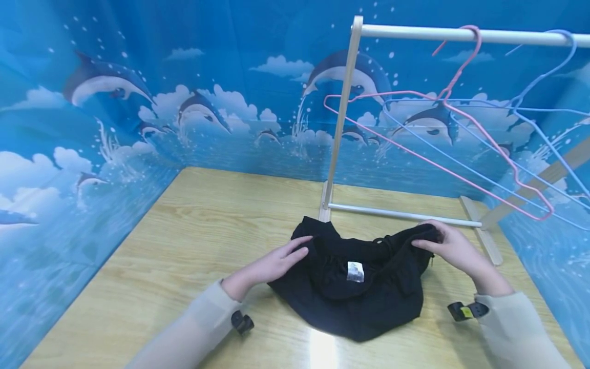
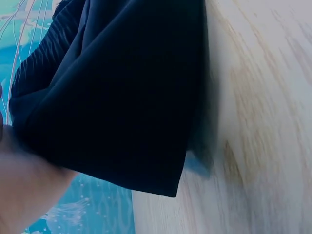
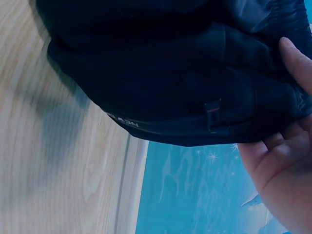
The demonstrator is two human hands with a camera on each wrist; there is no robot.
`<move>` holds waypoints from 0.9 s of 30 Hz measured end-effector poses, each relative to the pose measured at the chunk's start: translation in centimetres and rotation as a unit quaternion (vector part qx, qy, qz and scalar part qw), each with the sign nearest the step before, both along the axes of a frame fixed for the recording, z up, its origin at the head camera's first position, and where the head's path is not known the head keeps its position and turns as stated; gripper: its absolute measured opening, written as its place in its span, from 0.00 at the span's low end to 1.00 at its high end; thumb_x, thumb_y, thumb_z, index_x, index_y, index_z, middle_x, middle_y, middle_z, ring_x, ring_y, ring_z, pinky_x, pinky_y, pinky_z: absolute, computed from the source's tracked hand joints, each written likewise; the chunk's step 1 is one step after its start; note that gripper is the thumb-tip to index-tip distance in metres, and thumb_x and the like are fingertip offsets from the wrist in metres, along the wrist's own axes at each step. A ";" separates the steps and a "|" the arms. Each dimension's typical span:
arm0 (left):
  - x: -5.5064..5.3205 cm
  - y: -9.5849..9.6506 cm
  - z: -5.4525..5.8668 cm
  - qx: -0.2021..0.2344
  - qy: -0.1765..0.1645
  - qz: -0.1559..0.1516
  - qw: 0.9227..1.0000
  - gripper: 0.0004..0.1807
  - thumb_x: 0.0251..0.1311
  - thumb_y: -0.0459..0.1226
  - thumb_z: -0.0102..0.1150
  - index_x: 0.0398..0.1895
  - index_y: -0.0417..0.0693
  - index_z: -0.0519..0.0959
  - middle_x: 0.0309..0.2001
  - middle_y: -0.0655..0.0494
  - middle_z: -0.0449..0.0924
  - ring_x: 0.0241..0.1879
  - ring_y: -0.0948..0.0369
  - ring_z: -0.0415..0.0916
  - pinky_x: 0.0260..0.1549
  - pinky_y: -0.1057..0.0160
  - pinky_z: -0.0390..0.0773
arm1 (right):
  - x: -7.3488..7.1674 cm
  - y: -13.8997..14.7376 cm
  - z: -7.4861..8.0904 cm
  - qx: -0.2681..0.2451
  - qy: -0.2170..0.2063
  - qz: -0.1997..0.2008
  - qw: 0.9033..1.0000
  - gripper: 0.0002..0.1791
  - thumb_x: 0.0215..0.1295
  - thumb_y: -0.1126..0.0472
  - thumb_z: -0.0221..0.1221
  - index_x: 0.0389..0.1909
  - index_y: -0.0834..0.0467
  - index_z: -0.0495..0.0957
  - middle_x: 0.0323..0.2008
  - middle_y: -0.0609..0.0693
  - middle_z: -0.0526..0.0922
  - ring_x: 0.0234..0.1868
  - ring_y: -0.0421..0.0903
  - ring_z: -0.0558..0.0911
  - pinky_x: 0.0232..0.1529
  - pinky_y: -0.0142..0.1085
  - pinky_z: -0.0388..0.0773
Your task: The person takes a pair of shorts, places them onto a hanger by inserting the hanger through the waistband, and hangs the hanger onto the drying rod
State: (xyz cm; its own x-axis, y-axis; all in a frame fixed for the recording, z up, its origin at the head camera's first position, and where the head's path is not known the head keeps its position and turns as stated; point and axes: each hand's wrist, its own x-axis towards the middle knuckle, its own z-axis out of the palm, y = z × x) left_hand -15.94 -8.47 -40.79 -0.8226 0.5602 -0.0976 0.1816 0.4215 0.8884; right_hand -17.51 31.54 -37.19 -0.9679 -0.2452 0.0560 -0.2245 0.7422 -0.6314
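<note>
A pair of black shorts (image 1: 369, 312) lies bunched on the table with its elastic waistband toward the far side, a drawstring and a white label (image 1: 355, 271) showing. My left hand (image 1: 276, 262) grips the left side of the waistband; its fingertips are partly hidden by the cloth. At the other end, my right hand (image 1: 454, 248) pinches the waistband, thumb on the inside and fingers outside. In the right wrist view, the right thumb (image 3: 298, 63) presses on the gathered waist, and a small tag (image 3: 212, 114) is on the cloth. One leg hem (image 2: 122, 180) hangs down in the left wrist view.
Behind the shorts stands a clothes rack with a wooden post (image 1: 343, 113) and a white top bar (image 1: 415, 34). A pink hanger (image 1: 498, 146) and a blue hanger (image 1: 539, 133) hang from it. A dolphin-print curtain (image 1: 230, 148) surrounds the wooden table (image 1: 198, 220).
</note>
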 end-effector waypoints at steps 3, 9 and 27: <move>-0.1 0.0 -0.1 0.005 -0.012 -0.004 1.000 0.29 0.75 0.47 0.38 0.75 0.46 0.56 0.74 0.45 0.55 0.74 0.47 0.51 0.72 0.45 0.53 | 0.0 0.0 0.0 0.002 -0.001 -0.003 1.000 0.19 0.64 0.55 0.63 0.50 0.62 0.76 0.43 0.56 0.83 0.35 0.26 0.77 0.34 0.29 0.76; -0.7 0.3 -0.6 0.010 -0.024 0.010 1.000 0.34 0.70 0.46 0.51 0.73 0.42 0.58 0.71 0.41 0.62 0.72 0.47 0.57 0.70 0.47 0.59 | 0.1 -0.1 -0.1 -0.003 0.006 0.002 1.000 0.18 0.64 0.56 0.64 0.49 0.62 0.77 0.42 0.56 0.82 0.35 0.26 0.77 0.34 0.28 0.77; -0.6 0.9 -0.9 -0.014 0.008 0.115 0.993 0.30 0.64 0.46 0.60 0.62 0.35 0.72 0.63 0.39 0.72 0.67 0.45 0.65 0.66 0.47 0.65 | 0.4 -0.7 -0.8 0.003 -0.002 0.016 1.000 0.26 0.68 0.53 0.59 0.61 0.62 0.69 0.57 0.62 0.75 0.55 0.50 0.76 0.51 0.43 0.76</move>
